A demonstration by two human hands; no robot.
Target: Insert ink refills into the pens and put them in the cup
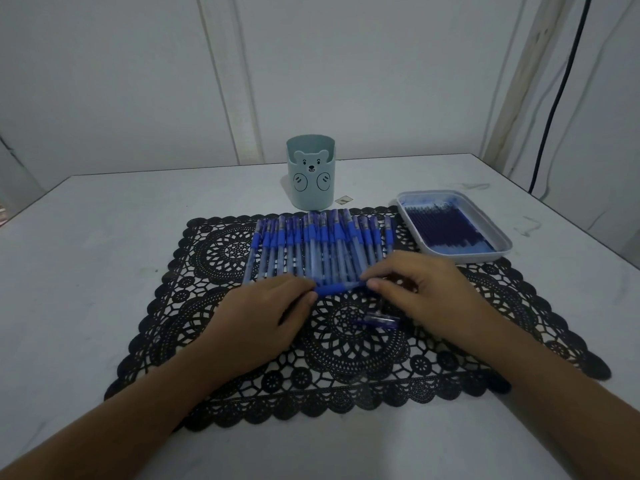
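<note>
**Head view.** The left hand [273,306] and right hand [415,292] are both clamped on a single pen [341,288], held crosswise just above the mat [346,358]. The left hand's fingers close over one end and the right hand's fingertips pinch the other, so only the blue grip section shows between them. Whether the pen is being unscrewed or merely held cannot be told. A small loose part [381,320], probably a cap, lies on the mat just beside the right hand. Beyond the hands lies the row of pens [322,247], side by side, with their near ends close to the fingers. The refills [446,226] lie in a tray [498,237] at the mat's far right corner. The cup [310,171] stands upright on the desk [104,237] behind the row, and no pen shows above its rim.

**Likely hazards:**
- (a) Knuckles may brush the near ends of the row and set the pens rolling out of line.
- (b) A reach by the right hand toward the tray may sweep the loose part aside.
- (c) If the pen comes apart, a small piece may drop into the mat's openwork and be hard to find against the dark pattern.
- (d) Blue smears on the tray wall suggest the refills may mark the fingers.
</note>
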